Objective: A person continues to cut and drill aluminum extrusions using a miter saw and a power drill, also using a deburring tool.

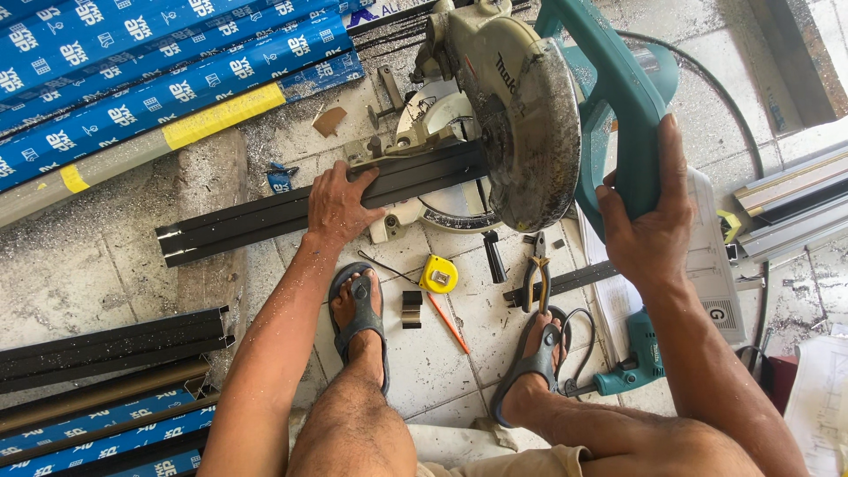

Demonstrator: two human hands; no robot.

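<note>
Blue film-wrapped bars [168,66] stacked top left, one with a yellow band; more dark bars [106,344] bottom left, all long, thin-walled, smooth. Floor tiles [79,265] rough, dusted with shiny metal chips; slippery under rubber sandals, likely slide risk. Black bar [265,215] lying across the saw bed, channelled section, matte finish, long end overhanging unsupported to the left; could tip or twist at the cut. Left hand [340,205] flat on that bar, fingers spread and curled over its top edge, pressing down, fairly near the blade; a slip or kickback would carry fingers in. No clamp seen. Bare feet in sandals [360,318] just below the bed, open to dropped offcuts and hot chips. Yellow tape measure [439,275], orange pencil [449,322], pliers [536,281] loose underfoot. Saw [521,115]: round grey guard, grimy, chip-speckled, teal body. Right hand [649,221] wrapped tight round the teal handle. Black cable [707,88] and teal drill [632,367] by the right foot; snag hazard.
</note>
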